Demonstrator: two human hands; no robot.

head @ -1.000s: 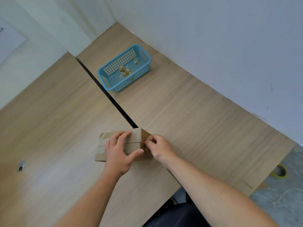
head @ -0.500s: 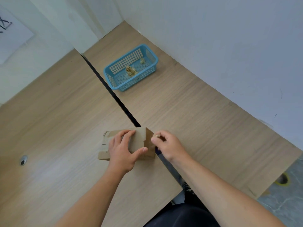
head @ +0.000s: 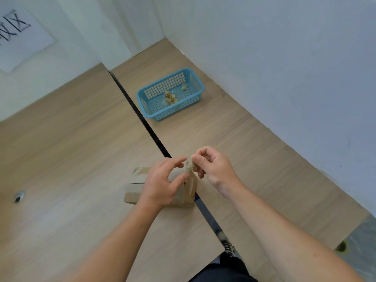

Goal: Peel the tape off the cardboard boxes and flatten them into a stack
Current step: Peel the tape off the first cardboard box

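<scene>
Cardboard box [head: 133, 190] on tabletop [head: 81, 159] under our relaxed left hand [head: 160, 186]; right hand [head: 213, 169] pinches tape wad [head: 189, 165] just above; if an end is stuck, pulling may drag the unheld box.

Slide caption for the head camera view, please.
Right hand pinches a crumpled wad of peeled tape above a brown cardboard box under the left hand; blue plastic basket beyond.

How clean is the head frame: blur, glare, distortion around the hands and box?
Head view: soft overall, with slight motion blur on the left hand, the right hand and the tape wad it pinches; cardboard box edges mushy; light flat and diffuse, shadows faint, no glare; wide-angle bends the table edge along the wall; blue basket mesh readable.
</scene>
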